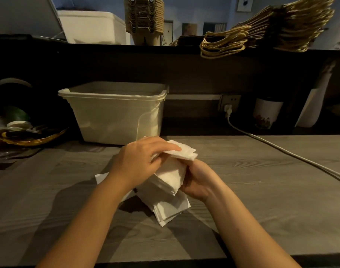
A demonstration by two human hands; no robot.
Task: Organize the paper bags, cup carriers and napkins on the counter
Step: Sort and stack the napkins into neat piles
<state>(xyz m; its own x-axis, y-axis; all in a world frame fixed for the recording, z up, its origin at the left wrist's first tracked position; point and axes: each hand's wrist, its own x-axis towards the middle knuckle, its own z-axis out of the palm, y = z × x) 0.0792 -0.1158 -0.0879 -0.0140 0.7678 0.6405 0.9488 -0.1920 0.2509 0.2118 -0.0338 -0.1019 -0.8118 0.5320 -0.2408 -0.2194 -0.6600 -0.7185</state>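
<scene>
Counter (261,200): grey wood-grain, dim room.
Napkins (171,178): one white stack, partly raised off the counter.
Left hand (138,163): pinches the top napkins.
Right hand (200,180): fingers curled round the stack's side.
Bin (115,113): one, translucent, behind.
Ledge (107,48): one cup carriers (144,18) stack, one paper bags (271,29) pile.

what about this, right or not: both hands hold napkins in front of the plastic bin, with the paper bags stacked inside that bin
Not quite: the head view shows the paper bags on the upper ledge, not inside the plastic bin. Left hand and right hand do hold napkins.
</scene>
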